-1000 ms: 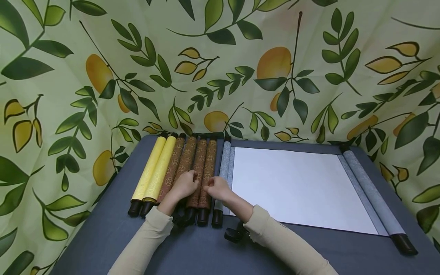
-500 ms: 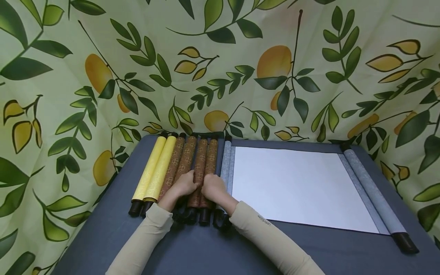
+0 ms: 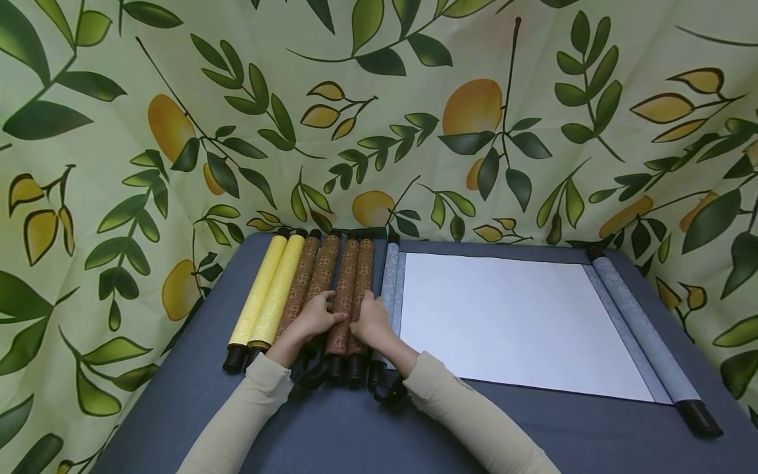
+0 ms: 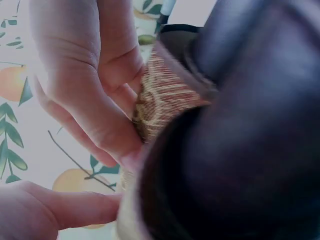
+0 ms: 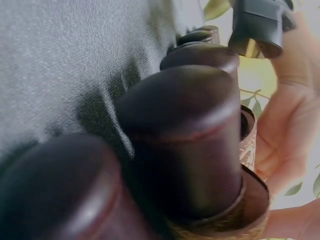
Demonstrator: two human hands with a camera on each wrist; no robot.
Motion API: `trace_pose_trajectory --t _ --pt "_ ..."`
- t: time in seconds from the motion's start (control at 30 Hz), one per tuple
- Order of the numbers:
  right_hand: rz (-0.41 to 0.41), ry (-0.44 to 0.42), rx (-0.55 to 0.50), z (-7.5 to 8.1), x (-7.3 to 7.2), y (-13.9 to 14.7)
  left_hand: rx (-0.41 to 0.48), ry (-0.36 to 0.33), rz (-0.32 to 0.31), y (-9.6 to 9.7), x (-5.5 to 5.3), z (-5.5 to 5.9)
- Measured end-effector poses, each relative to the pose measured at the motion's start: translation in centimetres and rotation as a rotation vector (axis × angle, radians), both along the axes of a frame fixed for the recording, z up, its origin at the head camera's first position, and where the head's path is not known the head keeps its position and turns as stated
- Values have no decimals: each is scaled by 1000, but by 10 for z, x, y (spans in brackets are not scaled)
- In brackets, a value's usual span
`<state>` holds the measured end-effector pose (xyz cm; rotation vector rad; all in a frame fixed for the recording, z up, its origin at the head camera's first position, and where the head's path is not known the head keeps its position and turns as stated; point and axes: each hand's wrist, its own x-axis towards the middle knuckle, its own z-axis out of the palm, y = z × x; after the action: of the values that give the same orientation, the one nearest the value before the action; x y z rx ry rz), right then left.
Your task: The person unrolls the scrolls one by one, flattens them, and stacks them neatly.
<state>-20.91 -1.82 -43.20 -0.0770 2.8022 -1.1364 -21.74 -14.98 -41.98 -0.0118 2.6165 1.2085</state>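
Two brown patterned scrolls with dark end knobs lie side by side between my hands in the head view. My left hand (image 3: 316,315) pinches the left scroll of this pair (image 3: 343,289), thumb and fingertips on its brown cover. On the other side, my right hand (image 3: 373,321) grips the right scroll (image 3: 362,263) with its thumb towards the left hand. In the left wrist view, fingers (image 4: 107,130) and thumb meet the patterned cover beside large dark knobs. Dark knobs (image 5: 185,110) fill much of the right wrist view, partly hiding the right hand's hold.
Left of the pair lie two more brown scrolls (image 3: 322,266) and two yellow scrolls (image 3: 257,289). To the right, a blue-grey scroll (image 3: 642,329) lies unrolled, showing its white sheet (image 3: 509,322). A dark blue cloth (image 3: 355,434) covers the table; a leaf-patterned curtain (image 3: 414,99) hangs behind.
My right hand has moved left onto the brown scrolls, and its fingers have since spread a little. The near ends of the middle pair have shifted slightly right. The left hand has moved little.
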Motion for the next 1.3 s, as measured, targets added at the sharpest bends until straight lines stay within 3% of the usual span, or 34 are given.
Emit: trace_pose_trajectory --t 0.03,0.07,0.3,0.47,0.67,0.97,1.13,1.3 --pt "-11 -6 -35 0 0 2 26 -7 13 -1 0 -1" --pt "-27 -41 -85 10 5 5 50 -14 26 -2 1 -1" --pt "-29 7 -276 13 8 21 219 -49 116 -5 6 -3" --pt "-55 -83 -412 17 8 32 383 -81 152 -1 12 -5" --pt "-47 -157 -558 23 10 52 509 13 130 15 19 -2" --pt "-55 -113 -637 34 19 82 514 165 99 49 23 17" --pt "-56 -4 -660 39 24 97 554 243 63 66 23 29" --pt "-68 100 -709 42 28 112 611 277 47 83 19 39"
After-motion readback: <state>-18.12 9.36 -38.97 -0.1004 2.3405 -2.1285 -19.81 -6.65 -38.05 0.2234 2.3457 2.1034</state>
